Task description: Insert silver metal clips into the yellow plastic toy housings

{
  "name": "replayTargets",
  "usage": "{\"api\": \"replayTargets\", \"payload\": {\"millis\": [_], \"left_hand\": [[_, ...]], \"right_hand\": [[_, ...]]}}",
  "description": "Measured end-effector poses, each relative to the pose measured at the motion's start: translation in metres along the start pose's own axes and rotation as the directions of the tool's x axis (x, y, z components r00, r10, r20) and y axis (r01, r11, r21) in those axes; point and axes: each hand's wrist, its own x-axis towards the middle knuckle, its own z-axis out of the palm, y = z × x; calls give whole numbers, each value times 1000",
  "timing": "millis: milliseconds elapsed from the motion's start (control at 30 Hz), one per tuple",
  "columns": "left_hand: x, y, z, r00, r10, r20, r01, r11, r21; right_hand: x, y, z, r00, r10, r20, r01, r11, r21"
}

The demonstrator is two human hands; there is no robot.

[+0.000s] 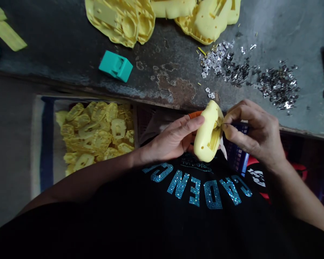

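Observation:
My left hand (175, 138) is closed around a pale yellow plastic shell (203, 140), thumb on its smooth outer face. The shell is tilted, and its hollow side with a rectangular recess faces right. At that opening, my right hand (252, 127) pinches with thumb and forefinger; what sits between the fingertips is too small to make out. On the bench above the hands lie small shiny metal clips in two piles, one pile (224, 63) nearer the middle and another pile (279, 84) to the right.
More yellow shells (121, 21) lie along the bench's far side. A teal plastic block (116, 66) sits near the bench edge (97, 91). Below left, a container holds many yellow parts (97, 129). A blue basket (237, 151) is partly hidden behind my right hand. Yellow strips (9, 34) lie far left.

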Motion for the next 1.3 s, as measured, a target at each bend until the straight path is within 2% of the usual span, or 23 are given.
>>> {"api": "replayTargets", "payload": {"millis": [200, 433, 567, 633, 733, 833, 1000, 1067, 1167, 1300], "left_hand": [[-1, -2, -3, 1000, -5, -31, 5, 1000, -6], [-3, -2, 1, 998, 42, -41, -40, 997, 63], [-5, 0, 3, 999, 43, -21, -41, 998, 57], [-5, 0, 4, 999, 35, -27, -34, 999, 31], [-4, 0, 5, 998, 38, -49, -38, 999, -3], [-2, -2, 5, 996, 66, -62, -65, 997, 31], [-3, -3, 5, 986, 158, -51, -151, 981, 119], [-5, -3, 5, 986, 164, -40, -157, 978, 138], [-6, -2, 4, 986, 156, -51, -149, 981, 122], [-4, -2, 3, 992, 100, -71, -94, 992, 83]], "right_hand": [[-10, 3, -1, 996, 18, -82, -15, 999, 44], [-11, 18, -3, 997, 73, 35, -77, 990, 119], [-10, 23, 0, 996, 87, 32, -91, 982, 168], [-10, 21, 2, 997, 71, -5, -68, 979, 190], [-10, 12, 1, 996, -2, -87, 10, 995, 96], [-12, 1, 1, 993, -71, -97, 67, 997, -41], [-14, -6, 11, 986, -130, -105, 92, 947, -308], [-13, -6, 15, 984, -136, -118, 88, 934, -345], [-10, -5, 15, 992, -87, -89, 65, 972, -225], [-6, -7, 5, 999, -31, -23, 29, 996, -85]]}}
